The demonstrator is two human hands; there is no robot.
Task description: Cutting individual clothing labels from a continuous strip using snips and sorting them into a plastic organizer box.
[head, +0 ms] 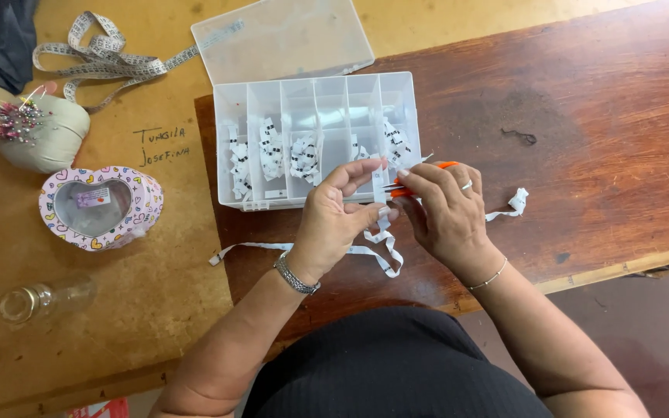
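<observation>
The tape (365, 249) is a narrow white strip with dark printed marks; its upper end stands upright, pinched at the top, and the rest drops and loops on the dark counter (582, 116), one tail running left to the counter edge and another trailing right to a crumpled end. The snips (420, 179) are small, with orange handles and short metal blades; they lie near level, blades pointing left and touching the upright tape just in front of the clear compartment box (315, 139).

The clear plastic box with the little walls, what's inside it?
The clear plastic box holds small white printed tags in several compartments. The left hand covers part of its front edge.
</observation>
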